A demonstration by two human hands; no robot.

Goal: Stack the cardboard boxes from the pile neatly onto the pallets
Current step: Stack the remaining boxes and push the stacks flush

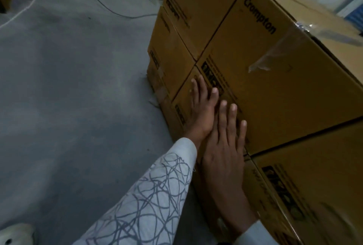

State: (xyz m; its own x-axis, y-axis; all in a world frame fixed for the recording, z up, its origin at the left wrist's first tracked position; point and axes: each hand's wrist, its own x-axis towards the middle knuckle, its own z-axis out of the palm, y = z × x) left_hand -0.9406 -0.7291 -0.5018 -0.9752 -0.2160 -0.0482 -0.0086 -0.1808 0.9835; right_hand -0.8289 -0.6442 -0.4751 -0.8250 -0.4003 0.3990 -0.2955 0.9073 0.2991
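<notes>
Cardboard boxes [275, 87] flush-edged; left grip [202, 107], right grip [225, 146] spread flat against them; floor [78, 87] open.

Level: a dim, bluish-grey exposure is given throughout, and colours are muted.
Source: the brightest light is seen at 1 to 2 o'clock, where pale surfaces are washed out.
Glare: a sheen is caught on the clear tape [275, 56] of the upper box [294, 95].
Shadow: the floor [68, 87] is softly mottled, and the lower box [318, 189] at 4 to 5 o'clock is sunk in shade.
Blur: the small print is smeared, and only the large lettering is resolved.
Distortion: box edges are bowed towards the frame's borders.
</notes>
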